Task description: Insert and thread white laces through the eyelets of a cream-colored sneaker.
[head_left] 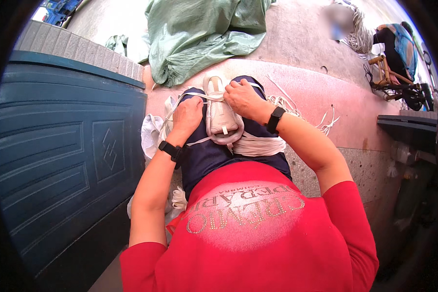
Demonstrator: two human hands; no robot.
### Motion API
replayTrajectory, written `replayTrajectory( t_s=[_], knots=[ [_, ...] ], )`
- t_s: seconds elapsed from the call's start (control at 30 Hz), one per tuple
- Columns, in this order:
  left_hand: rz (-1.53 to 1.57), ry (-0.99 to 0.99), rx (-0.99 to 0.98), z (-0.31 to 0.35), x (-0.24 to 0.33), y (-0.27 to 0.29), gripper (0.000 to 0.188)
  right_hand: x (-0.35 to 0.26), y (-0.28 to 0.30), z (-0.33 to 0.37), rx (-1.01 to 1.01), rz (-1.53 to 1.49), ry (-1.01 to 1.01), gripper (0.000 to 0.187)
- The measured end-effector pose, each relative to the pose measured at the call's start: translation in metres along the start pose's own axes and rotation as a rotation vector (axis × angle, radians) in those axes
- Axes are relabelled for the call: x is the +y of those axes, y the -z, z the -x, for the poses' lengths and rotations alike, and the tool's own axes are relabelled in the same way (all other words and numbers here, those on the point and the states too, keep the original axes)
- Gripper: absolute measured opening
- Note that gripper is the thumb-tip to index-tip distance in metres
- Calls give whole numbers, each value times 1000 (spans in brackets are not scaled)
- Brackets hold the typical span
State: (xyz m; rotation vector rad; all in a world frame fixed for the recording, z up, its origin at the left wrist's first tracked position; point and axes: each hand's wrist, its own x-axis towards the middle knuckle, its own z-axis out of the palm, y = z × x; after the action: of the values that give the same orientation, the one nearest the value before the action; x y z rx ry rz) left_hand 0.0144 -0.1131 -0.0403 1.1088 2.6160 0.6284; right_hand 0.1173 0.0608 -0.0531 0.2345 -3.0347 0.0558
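A pale beige-white sneaker (pixel 221 114) rests between my thighs. A white shoelace (pixel 214 97) runs across its upper and stretches out to both sides. My left hand (pixel 188 116) is closed at the left of the shoe, fingers pinched on the lace. At the right of the shoe, my right hand (pixel 247 100) grips the lace near the eyelets, its fingertips bent together. A flat bundle of white laces (pixel 259 145) lies across my right thigh. More lace strands hang by my left wrist.
A dark blue panelled door (pixel 68 160) stands close on my left. Green sacking (pixel 199 34) is heaped ahead. Loose white laces (pixel 328 120) lie on the pink floor to the right. Farther right are a brown-framed seat (pixel 384 70) and a thick white bundle of strands (pixel 359 36).
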Motion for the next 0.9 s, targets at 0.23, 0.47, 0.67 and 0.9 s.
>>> replayTrajectory(
  t_s=[0.23,0.47,0.67,0.9],
  knots=[
    [-53,-68,-16,-2,3,0,17,-3,-8,7,80,-149,-152,10],
    [-179,-88,41,-4,15,-6,15,-7,-8,8,194,-160,-337,9],
    [-371,-119,160,19,38,-3,19,-26,15,9,39,-112,-341,14],
    [-105,-69,9,13,2,-21,16,-7,-1,7,-213,-198,-296,17]
  ],
)
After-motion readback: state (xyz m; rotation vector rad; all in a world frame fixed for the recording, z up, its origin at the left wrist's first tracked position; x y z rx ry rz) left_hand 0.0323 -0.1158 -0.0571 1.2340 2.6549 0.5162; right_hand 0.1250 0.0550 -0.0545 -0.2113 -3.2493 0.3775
